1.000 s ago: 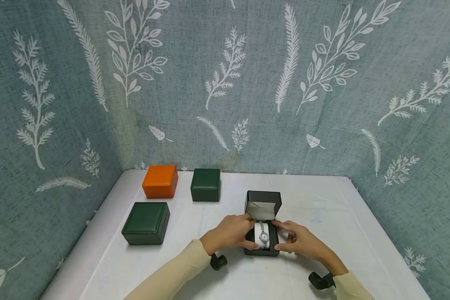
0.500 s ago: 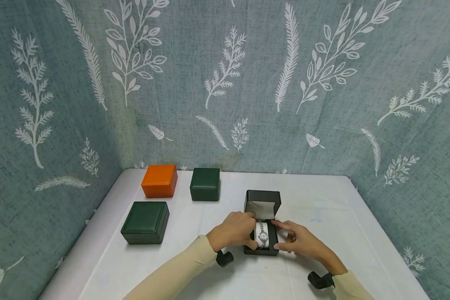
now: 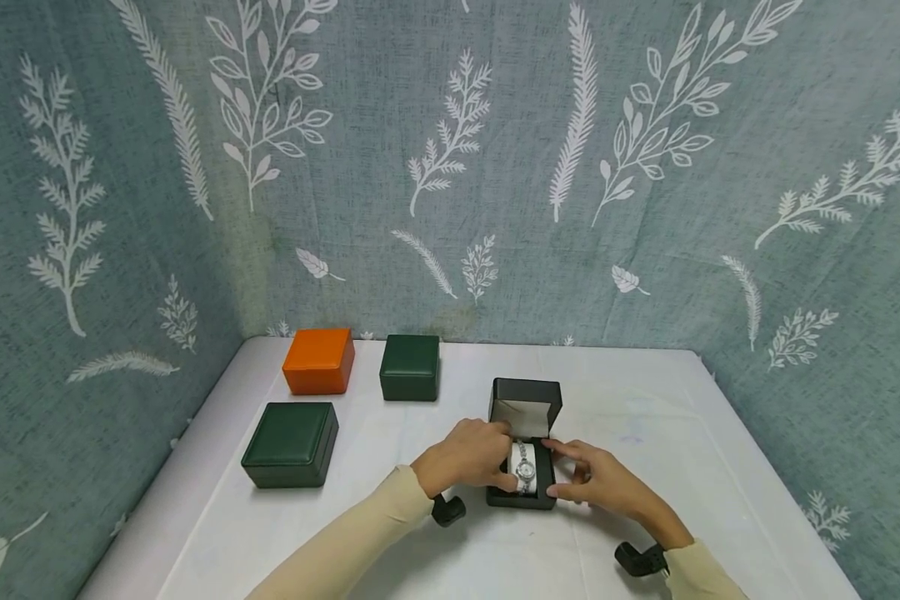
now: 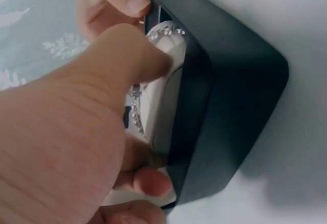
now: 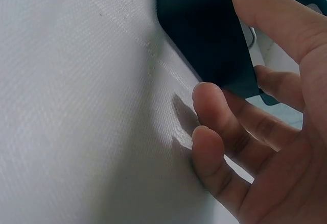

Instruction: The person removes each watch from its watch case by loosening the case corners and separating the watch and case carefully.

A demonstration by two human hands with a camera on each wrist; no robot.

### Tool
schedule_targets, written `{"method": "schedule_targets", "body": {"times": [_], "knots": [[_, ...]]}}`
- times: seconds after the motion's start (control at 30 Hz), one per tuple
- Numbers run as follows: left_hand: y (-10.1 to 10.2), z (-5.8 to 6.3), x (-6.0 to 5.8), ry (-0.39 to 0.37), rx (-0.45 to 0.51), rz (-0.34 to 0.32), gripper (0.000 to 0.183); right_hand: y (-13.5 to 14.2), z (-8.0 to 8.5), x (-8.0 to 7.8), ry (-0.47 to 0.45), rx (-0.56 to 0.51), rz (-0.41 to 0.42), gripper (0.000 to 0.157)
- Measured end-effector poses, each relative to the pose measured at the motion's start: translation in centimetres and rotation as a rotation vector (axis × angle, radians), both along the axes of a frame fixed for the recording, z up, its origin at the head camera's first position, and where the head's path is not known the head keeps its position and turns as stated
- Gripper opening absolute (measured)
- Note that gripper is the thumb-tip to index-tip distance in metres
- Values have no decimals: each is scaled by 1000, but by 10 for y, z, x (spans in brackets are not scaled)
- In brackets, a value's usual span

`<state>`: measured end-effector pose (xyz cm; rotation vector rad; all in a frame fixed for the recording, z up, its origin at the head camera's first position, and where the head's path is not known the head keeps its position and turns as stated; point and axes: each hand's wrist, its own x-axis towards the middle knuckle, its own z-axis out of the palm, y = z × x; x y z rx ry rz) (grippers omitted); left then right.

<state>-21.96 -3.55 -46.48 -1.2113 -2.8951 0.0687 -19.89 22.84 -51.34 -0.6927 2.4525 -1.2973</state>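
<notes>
A black watch box (image 3: 527, 390) stands on the table with its lid raised at the back, showing a pale lining. Inside sits a white cushion (image 3: 517, 455) wearing a silver bracelet watch (image 3: 525, 472). My left hand (image 3: 468, 454) reaches in from the left. Its thumb and fingers pinch the cushion's two ends, the thumb tucked inside the front wall in the left wrist view. From the right, my right hand (image 3: 603, 479) grips the box's side, thumb at the front corner and index finger at the back. The right wrist view shows the box's dark outer wall (image 5: 199, 30).
To the left are an orange box (image 3: 319, 362), a green box (image 3: 410, 368) and a larger green box (image 3: 291, 446), all with lids down. A white cloth covers the table (image 3: 645, 400). Leaf-patterned fabric (image 3: 450, 167) encloses the back and sides.
My left hand has shifted slightly right and farther over the box, its thumb lying closer to the watch. The right hand and the box have stayed almost still.
</notes>
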Motion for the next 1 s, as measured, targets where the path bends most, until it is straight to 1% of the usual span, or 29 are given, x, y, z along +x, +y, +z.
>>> {"method": "schedule_targets", "body": {"times": [0.1, 0.23, 0.33, 0.47, 0.63, 0.8, 0.87, 1.0], "knots": [[2, 3, 1, 2, -55, -1, 45, 1, -1, 1, -18, 1, -5, 76], [8, 4, 3, 1, -94, 26, 47, 2, -1, 2, -30, -8, -5, 76], [13, 4, 3, -5, -97, 53, 47, 3, 0, 2, -26, -10, -3, 76], [16, 5, 3, -6, -79, 78, 45, 2, 1, 2, -16, -5, -4, 75], [13, 0, 0, -14, -32, 67, 46, 0, 0, 2, -12, -4, 6, 75], [6, -8, -4, -27, 72, 38, 44, -1, 0, 2, 9, 13, 2, 75], [4, -9, -5, -31, 111, 32, 43, -2, 1, 2, 18, 17, -1, 75], [1, -10, -5, -33, 171, 30, 45, -1, 0, 2, 25, 14, -12, 75]]}}
